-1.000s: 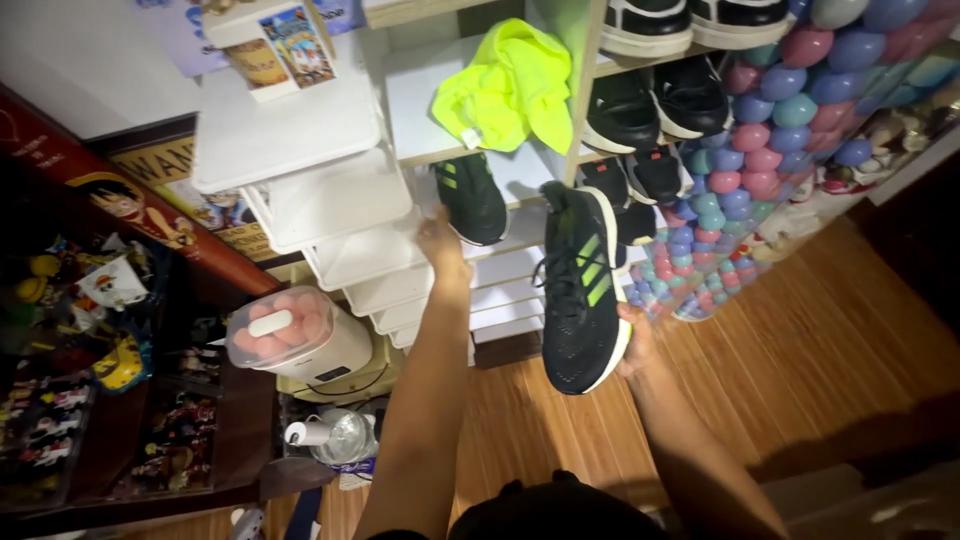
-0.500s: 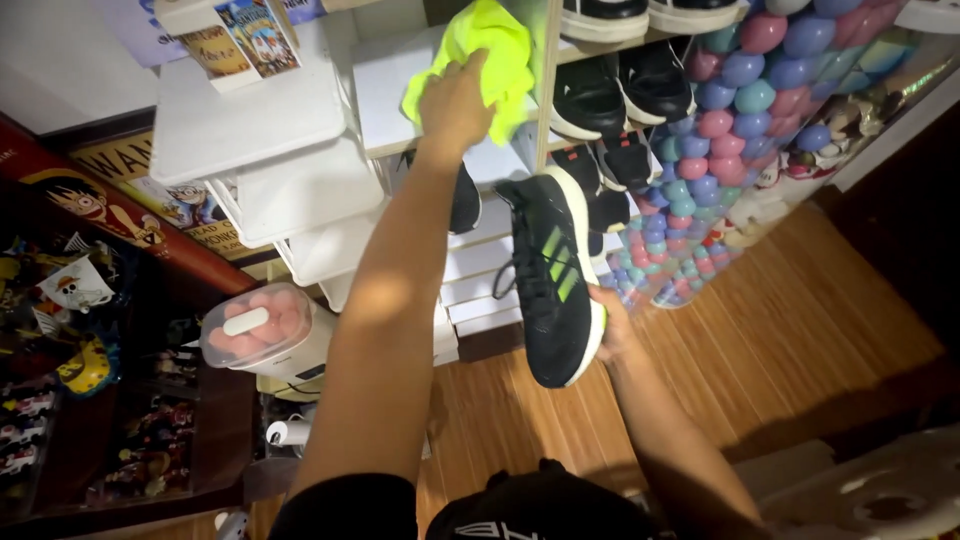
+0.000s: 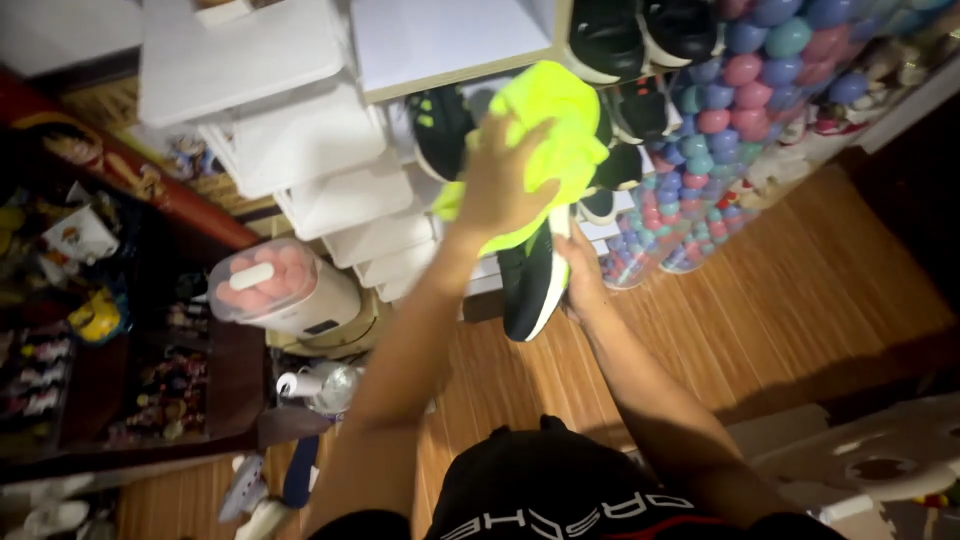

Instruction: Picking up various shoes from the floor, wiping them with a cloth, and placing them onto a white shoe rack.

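Cloth now off the shelf and down on the shoe, where half a second ago my left hand was only reaching it

From the white shelf unit (image 3: 300, 140) inward: my left hand (image 3: 500, 180) has fingers closed on the neon yellow cloth (image 3: 560, 130), pressed over the black shoe (image 3: 530, 285) held in front of the shelves' lower edge; my right hand (image 3: 578, 272) grips its sole side. I judge wiping goes best with the shoe braced firmly and short strokes along the upper
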